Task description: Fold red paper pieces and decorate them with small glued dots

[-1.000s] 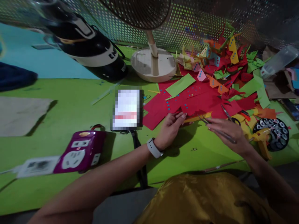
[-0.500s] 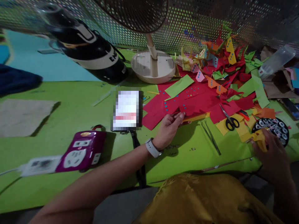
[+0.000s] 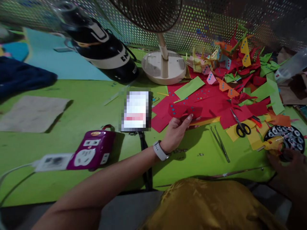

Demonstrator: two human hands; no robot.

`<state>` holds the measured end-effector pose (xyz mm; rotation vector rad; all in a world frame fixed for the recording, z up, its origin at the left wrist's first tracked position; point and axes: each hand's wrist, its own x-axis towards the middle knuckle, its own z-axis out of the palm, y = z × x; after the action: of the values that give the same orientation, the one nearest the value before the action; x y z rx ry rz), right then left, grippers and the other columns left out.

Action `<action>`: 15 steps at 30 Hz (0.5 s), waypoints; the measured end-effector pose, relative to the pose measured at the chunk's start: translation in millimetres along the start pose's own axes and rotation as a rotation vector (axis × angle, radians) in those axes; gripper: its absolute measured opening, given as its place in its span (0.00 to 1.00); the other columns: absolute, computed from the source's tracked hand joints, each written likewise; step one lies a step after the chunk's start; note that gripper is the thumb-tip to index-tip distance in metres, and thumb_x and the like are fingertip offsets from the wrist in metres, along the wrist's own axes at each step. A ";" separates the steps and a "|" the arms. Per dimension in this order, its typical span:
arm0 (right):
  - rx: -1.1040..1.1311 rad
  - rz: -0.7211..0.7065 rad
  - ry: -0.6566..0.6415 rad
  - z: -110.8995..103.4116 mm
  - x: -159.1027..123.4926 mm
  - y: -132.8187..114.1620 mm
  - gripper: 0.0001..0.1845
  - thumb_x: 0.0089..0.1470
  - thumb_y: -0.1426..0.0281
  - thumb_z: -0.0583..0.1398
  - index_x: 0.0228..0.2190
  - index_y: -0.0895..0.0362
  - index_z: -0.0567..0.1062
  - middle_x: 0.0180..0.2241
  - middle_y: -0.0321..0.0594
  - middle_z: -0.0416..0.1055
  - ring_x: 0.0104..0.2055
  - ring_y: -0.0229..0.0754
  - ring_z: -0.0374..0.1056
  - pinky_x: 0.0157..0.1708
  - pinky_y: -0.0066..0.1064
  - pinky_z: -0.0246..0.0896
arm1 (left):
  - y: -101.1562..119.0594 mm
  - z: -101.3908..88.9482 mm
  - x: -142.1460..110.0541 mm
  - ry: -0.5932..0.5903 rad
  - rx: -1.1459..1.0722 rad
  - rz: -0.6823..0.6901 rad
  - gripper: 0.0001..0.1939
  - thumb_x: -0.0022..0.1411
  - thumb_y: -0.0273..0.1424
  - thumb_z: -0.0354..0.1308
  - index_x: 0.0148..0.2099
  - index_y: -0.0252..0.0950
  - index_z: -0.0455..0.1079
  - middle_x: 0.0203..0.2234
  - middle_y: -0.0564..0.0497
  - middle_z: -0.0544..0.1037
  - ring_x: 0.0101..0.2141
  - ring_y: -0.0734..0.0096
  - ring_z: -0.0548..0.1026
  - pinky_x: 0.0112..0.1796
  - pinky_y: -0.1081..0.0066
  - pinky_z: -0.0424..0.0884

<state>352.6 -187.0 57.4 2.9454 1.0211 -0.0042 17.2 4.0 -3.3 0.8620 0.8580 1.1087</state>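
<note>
My left hand point(image 3: 177, 131) pinches the lower edge of a red paper piece point(image 3: 184, 109) with blue dots, thumb on top. It is held above red sheets point(image 3: 211, 103). At the right, my right hand point(image 3: 289, 163) is by a yellow object with a narrow pale tip point(image 3: 274, 143); its exact kind is unclear. Thumb and fingers look apart, just below that object. The object rests against a round black tray point(image 3: 267, 135) of small compartments. Scissors point(image 3: 242, 129) and metal tweezers point(image 3: 220, 145) lie between the hands.
A heap of folded coloured paper point(image 3: 236, 60) sits at the back right beside a clear bottle point(image 3: 291, 68). A fan base point(image 3: 153, 68) and black bottle point(image 3: 112, 57) stand behind a phone point(image 3: 135, 110). A purple power strip point(image 3: 93, 150) and brown paper point(image 3: 33, 113) are at left.
My right hand has drawn back from the yellow object, which now lies by the tray. The left hand keeps the red paper, now showing more. The view has shifted slightly left.
</note>
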 end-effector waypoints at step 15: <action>-0.237 -0.229 0.013 21.7 23.9 31.7 0.40 0.50 0.46 0.48 0.55 0.56 0.73 0.48 0.57 0.75 0.45 0.67 0.74 0.41 0.52 0.71 | 4.9 1.6 -0.2 -0.009 0.010 -0.016 0.22 0.50 0.49 0.72 0.27 0.37 0.72 0.24 0.55 0.72 0.28 0.74 0.72 0.34 0.68 0.82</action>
<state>391.1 -197.7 36.2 2.6083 1.2582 0.1235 16.7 4.7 1.8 0.8670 0.8623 1.0864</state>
